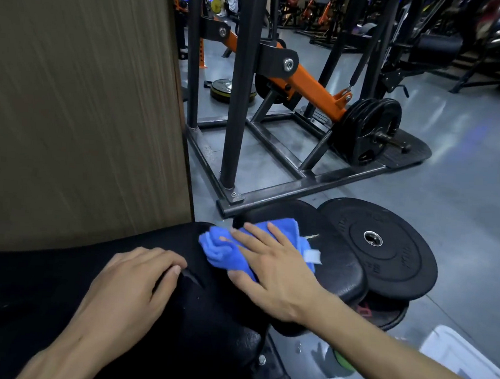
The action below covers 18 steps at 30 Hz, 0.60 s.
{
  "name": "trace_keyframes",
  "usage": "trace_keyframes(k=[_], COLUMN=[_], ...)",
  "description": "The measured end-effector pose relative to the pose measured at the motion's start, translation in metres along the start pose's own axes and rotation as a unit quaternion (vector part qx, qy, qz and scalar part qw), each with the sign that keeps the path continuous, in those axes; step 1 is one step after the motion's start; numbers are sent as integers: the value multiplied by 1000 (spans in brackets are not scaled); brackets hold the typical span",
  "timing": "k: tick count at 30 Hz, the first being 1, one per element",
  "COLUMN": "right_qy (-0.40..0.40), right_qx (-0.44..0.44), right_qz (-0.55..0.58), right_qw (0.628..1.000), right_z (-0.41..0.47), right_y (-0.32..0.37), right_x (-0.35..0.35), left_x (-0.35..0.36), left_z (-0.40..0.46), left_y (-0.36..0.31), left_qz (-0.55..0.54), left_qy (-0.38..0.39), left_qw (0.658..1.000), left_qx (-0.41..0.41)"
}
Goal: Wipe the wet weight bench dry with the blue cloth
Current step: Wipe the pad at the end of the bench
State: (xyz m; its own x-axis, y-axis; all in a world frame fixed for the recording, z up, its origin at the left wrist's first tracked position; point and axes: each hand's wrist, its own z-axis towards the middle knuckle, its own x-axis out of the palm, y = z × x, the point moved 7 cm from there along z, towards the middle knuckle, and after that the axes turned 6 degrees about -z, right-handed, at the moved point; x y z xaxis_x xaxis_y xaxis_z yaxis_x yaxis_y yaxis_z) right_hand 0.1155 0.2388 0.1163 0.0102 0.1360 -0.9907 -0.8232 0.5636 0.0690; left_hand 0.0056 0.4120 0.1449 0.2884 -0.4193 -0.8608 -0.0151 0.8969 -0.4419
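A brown panel point(80, 103) stands at the left. Below it, the left hand point(126, 293) rests palm-down on the black weight bench point(28, 298), fingers point(161, 260) loosely together, holding nothing. Just to its right, the right hand point(270, 267) presses flat on the blue cloth point(218, 246), fingers spread, at the gap between the bench pads. Black weight plates point(386, 252) lie stacked on the floor beside the bench, at the right.
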Motion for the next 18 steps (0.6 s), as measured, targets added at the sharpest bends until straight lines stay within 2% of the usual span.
trace_keyframes(k=[4,8,13,16,18], right_qy=[33,15,23,17,29], right_qx=[-23,8,136,237,320], right_qz=[3,20,19,51,108], right_qw=[999,1000,990,970,941], right_z=[-37,3,88,85,60], right_y=[-3,-25,-83,-130,-169], right_x=[-4,-3,4,-8,-11], left_x=[-2,-3,-2,-7,-12], left_z=[0,2,3,-2,-7], left_y=[5,4,-1,-1,1], left_qz=[-5,-9,-1,0,4], left_qy=[-1,-2,3,-1,-6], left_qw=[1000,1000,1000,1000,1000], left_qx=[-10,-13,-7,-5,-4])
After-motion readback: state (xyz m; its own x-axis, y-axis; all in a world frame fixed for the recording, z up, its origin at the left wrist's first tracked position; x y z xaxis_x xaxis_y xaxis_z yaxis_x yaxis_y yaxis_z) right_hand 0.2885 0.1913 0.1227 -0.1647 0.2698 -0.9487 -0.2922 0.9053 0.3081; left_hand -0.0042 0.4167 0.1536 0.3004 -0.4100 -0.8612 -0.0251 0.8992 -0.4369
